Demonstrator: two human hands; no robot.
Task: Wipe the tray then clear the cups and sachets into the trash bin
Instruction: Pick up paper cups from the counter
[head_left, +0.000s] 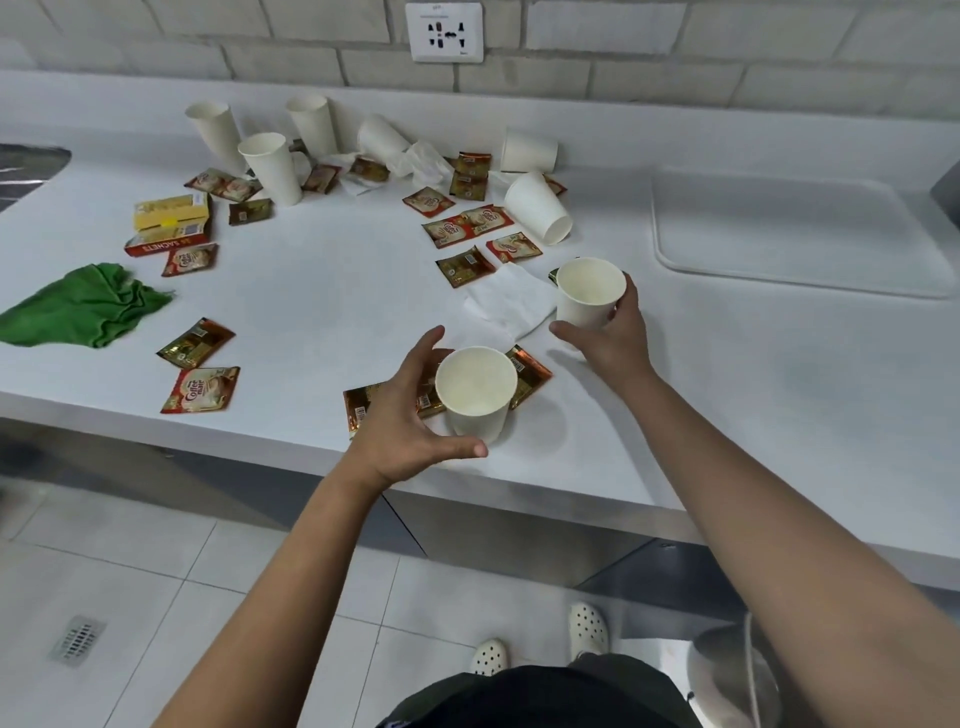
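Light: bright, even and diffuse, cast from overhead.
Shadows: soft grey patches are thrown on the counter (322, 270) under the hands.
Glare: none is seen.
Blur: slight softness overall.
Distortion: the wall (649, 67) and counter edges are curved by the wide lens.

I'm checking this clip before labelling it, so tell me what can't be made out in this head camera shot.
- Trash bin: bottom right, mostly hidden behind the right forearm; whether it is open is unclear.
- Dark object at the left edge: cut off by the frame, cannot be identified.
- Sachet under the left hand: partly covered by the hand and cup.
- Back sachets: print too small to read.
- Right hand fingers: hidden behind its cup.
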